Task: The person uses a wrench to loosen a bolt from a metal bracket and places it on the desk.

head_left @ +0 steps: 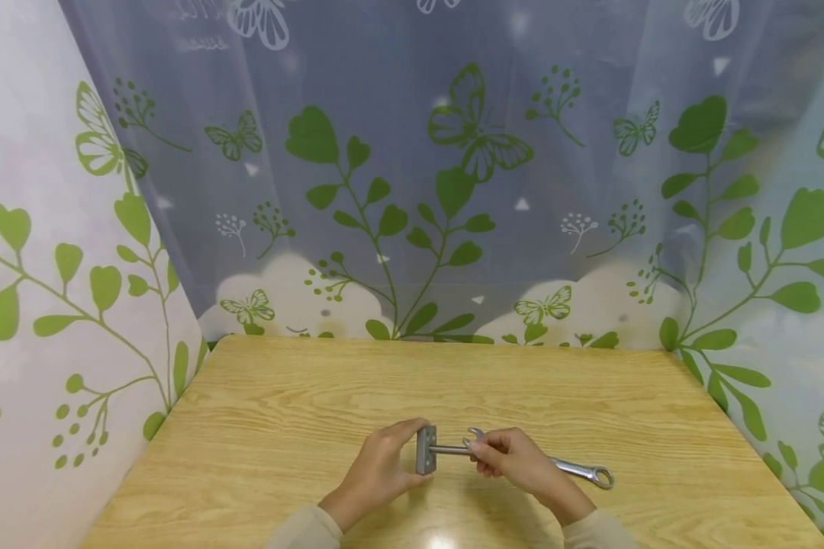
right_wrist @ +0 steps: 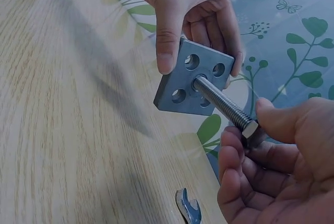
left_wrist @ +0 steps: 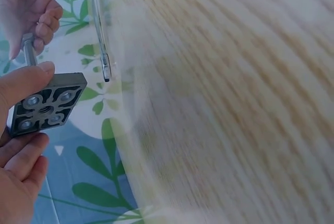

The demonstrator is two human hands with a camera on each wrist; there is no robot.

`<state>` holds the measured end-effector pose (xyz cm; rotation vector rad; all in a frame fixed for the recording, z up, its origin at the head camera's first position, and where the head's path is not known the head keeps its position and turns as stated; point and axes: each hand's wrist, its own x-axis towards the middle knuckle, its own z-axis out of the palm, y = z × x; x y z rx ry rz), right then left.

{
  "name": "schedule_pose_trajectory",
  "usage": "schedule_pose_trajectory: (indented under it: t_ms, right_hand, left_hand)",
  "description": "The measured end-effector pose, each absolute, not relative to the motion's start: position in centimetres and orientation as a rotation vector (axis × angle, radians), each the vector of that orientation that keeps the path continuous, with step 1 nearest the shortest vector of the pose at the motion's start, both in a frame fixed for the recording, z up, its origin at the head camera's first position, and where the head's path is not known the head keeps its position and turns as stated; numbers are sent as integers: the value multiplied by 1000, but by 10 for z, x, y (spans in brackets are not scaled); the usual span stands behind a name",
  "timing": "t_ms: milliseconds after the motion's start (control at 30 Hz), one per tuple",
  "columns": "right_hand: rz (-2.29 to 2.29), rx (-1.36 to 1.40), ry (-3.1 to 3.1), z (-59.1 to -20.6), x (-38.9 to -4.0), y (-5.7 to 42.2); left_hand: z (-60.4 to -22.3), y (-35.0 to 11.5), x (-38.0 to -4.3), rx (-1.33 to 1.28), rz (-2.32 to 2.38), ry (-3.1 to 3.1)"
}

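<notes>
My left hand (head_left: 381, 465) grips a square grey metal plate (right_wrist: 182, 78) by opposite edges, thumb on one side and fingers on the other. The plate has a hole near each corner, and its other face (left_wrist: 44, 104) shows a ribbed pattern. Out of its middle sticks a long threaded bolt (right_wrist: 224, 101), pointing toward my right hand (head_left: 518, 461). The thumb and fingers of that hand pinch the hex head (right_wrist: 254, 132) at the bolt's far end. Plate and bolt are held up above the table. Below the right hand lies a combination wrench (head_left: 580, 469), partly hidden by it.
The wood-grain table (head_left: 302, 389) reaches back to a curtain (head_left: 398, 229) printed with leaves and butterflies. Similar patterned sheets hang along the left (head_left: 55, 229) and right (head_left: 796, 335) sides. Light glares on the table's near edge.
</notes>
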<state>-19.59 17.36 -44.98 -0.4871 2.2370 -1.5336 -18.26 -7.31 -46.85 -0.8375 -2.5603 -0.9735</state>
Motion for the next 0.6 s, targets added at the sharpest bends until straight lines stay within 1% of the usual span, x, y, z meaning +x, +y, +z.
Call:
schedule_pose_trajectory:
  t_ms: [267, 433, 600]
  right_hand:
    - [-1436, -538, 2416, -453, -196, 171]
    - [-1417, -603, 2529, -460, -195, 174]
    - [-1463, -584, 2557, -463, -196, 178]
  left_hand:
    - [-469, -73, -183, -841, -952, -2577]
    - [-468, -79, -186, -772, -1182, -2586]
    - [-464, -87, -191, -657, -1334, -2580]
